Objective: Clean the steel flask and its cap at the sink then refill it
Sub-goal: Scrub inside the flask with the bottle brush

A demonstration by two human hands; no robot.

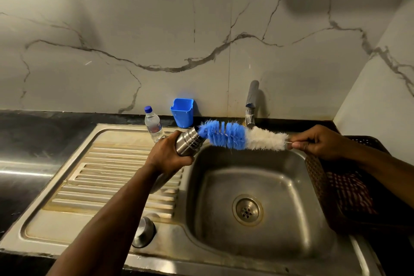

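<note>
Both hands are busy and well apart: the left hand (168,157) wraps round the steel flask (187,142), and the right hand (318,141) pinches the wire handle of a blue-and-white bottle brush (242,136). Flask and brush lie almost on one line above the near-left rim of the sink basin (253,188), the flask's mouth tilted up and to the right, the brush's blue tip touching or just entering it; the bristles hide which. The next push would run leftward along that shared axis. What looks like the flask's cap (143,231) sits on the ribbed steel drainboard (116,177), partly behind the left forearm. Behind stand a small plastic water bottle (153,125), a blue holder (182,111), the tap (251,103) and a marble-veined wall.
</note>
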